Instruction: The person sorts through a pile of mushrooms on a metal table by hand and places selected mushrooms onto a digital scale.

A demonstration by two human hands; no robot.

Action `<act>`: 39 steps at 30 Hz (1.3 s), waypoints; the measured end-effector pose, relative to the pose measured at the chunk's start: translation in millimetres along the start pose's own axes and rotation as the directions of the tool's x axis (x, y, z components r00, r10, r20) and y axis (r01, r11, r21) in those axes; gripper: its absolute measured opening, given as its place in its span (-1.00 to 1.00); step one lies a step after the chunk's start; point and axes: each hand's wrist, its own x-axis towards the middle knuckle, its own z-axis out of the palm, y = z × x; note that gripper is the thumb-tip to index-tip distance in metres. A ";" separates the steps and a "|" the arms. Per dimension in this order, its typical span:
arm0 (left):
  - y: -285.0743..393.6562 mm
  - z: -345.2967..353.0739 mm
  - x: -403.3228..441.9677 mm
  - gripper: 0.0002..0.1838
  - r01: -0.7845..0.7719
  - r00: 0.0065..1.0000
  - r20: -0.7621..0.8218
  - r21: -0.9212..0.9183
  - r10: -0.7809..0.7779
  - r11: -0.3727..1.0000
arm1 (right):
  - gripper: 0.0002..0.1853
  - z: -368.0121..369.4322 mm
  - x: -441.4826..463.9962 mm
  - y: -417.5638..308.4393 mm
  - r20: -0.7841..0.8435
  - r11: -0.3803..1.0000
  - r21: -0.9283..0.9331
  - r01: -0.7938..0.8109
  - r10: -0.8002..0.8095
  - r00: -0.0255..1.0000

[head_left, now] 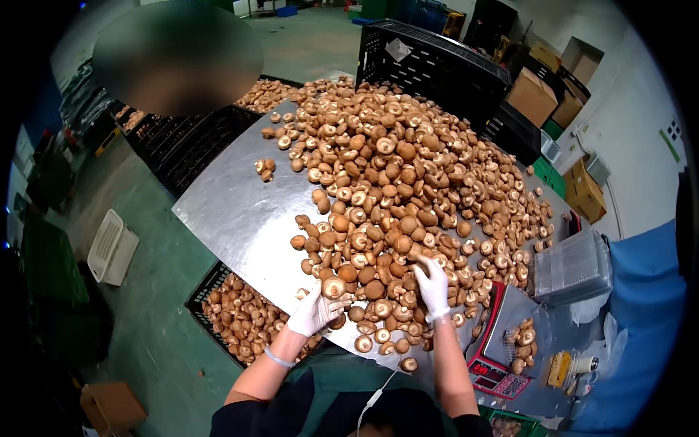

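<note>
A large heap of brown mushrooms covers much of the metal table. My left hand, in a white glove, is at the table's near edge, its fingers closed round mushrooms, with a large one showing its pale underside at the fingertips. At the near side of the heap, my right hand, also gloved in white, has its thumb and fingers together at a mushroom. To its right, a red scale bears a clear tray of mushrooms.
A black crate of mushrooms stands below the table's left edge. Another black crate lies tipped behind the heap. Clear plastic trays are stacked at the right. Across the table, another person is by stacked crates. A white basket is on the floor.
</note>
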 end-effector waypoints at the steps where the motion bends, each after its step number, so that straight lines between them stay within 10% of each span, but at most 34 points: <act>1: 0.1 -1.6 2.1 -0.37 -0.004 0.999 0.047 -0.053 0.007 0.999 | -0.60 8.3 11.8 -1.7 0.001 0.998 -0.039 0.045 -0.045 0.999; 7: 5.5 29.2 3.0 -0.40 -0.027 0.999 -0.020 -0.079 0.026 0.997 | -0.40 51.1 40.7 17.8 0.144 0.805 -0.552 0.219 -0.166 0.976; 15: 12.5 13.0 9.8 -0.31 -0.028 0.999 0.029 -0.177 0.034 0.984 | -0.71 21.3 59.3 4.1 0.080 0.997 -0.073 -0.002 0.008 0.997; 23: 20.3 38.3 32.6 -0.41 -0.072 0.996 -0.079 -0.326 0.049 0.943 | -0.59 55.5 111.9 36.0 0.240 0.740 -0.635 0.223 -0.086 0.967; 28: 24.6 31.5 31.7 -0.42 -0.060 0.998 -0.043 -0.260 0.051 0.964 | -0.68 37.7 98.9 20.4 0.148 0.991 0.109 -0.074 0.058 0.987; 31: 26.0 33.9 24.8 -0.45 -0.055 0.998 -0.047 -0.184 0.047 0.981 | -0.65 29.7 73.9 8.7 0.458 0.443 0.695 -0.566 0.334 0.824; 39: 36.4 35.3 6.2 -0.46 -0.097 0.995 0.012 0.046 0.096 0.994 | -0.60 43.9 19.7 -15.9 0.535 0.080 0.807 -0.585 0.318 0.782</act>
